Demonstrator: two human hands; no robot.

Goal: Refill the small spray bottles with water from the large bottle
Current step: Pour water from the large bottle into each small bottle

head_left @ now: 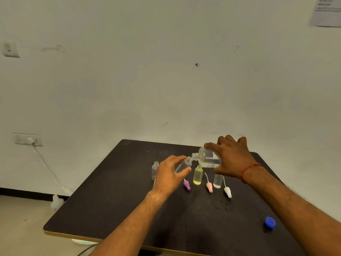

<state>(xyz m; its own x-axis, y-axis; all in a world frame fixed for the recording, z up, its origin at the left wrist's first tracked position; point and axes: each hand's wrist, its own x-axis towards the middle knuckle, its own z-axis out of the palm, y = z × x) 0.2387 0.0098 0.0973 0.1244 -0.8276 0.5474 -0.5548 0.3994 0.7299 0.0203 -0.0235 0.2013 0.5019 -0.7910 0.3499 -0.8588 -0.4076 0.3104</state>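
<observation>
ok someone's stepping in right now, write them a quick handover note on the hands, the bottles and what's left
Left hand: holds a small clear bottle, tilted, mouth up to the big one.
Right hand: grips the large bottle, tipped on its side, neck at the small bottle's mouth; no stream discernible.
On the table: clear bottle far left, yellow bottle with liquid, another clear bottle, all uncapped. Purple, pink and white spray tops lie loose; blue cap at near right.
Left: finish pouring, check the others' levels, refit tops.

dark table point(114, 215) — small bottles point(198, 175), spray tops point(209, 187), blue cap point(270, 222)
</observation>
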